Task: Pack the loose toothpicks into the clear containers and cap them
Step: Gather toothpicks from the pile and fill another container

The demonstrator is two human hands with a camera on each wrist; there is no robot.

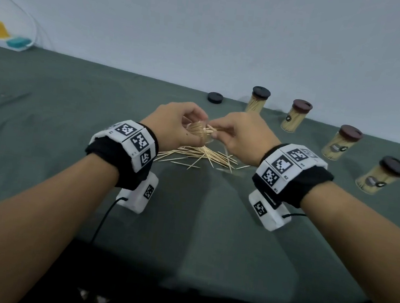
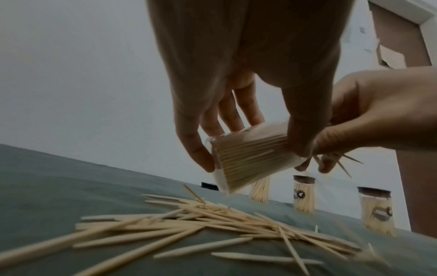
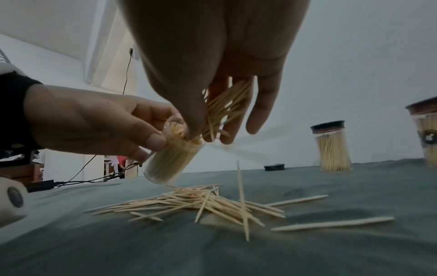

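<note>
My left hand [image 1: 172,120] grips a clear container [image 2: 250,156] nearly full of toothpicks, tilted with its open mouth toward the right hand. The same container [image 3: 170,162] shows in the right wrist view, held above the table. My right hand [image 1: 236,135] pinches a bunch of toothpicks [image 3: 224,110] at the container's mouth. A pile of loose toothpicks [image 1: 201,155] lies on the green cloth just below both hands. One toothpick [image 3: 242,201] stands almost upright over the pile, apparently falling. A loose black cap [image 1: 215,97] lies behind the hands.
Several capped containers full of toothpicks [image 1: 259,103] stand in a row at the back right, running toward the right edge [image 1: 382,176]. A yellow object and a teal one [image 1: 18,42] sit at the far left. The green cloth [image 1: 49,97] covers the table.
</note>
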